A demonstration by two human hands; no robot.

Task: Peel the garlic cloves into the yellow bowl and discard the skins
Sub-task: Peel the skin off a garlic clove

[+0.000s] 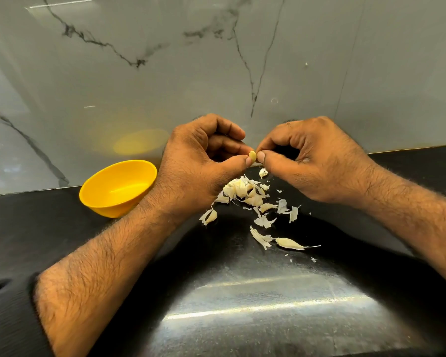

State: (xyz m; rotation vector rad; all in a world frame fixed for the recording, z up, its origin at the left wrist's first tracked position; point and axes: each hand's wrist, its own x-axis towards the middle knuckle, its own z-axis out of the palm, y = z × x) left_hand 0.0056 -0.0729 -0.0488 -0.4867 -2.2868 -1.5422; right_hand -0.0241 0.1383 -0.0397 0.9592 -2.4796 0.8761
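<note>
Yellow bowl (117,188) is looking empty; one clove (252,155) is being pinched by both hands, left (198,163) and right (309,163); skins (242,191) are lying undiscarded on the surface (242,292).

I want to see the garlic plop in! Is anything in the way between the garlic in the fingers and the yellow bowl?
Only the left hand itself lies between. It pinches the garlic clove with the right hand, above the skins. The yellow bowl sits open to the left with nothing covering it.
</note>
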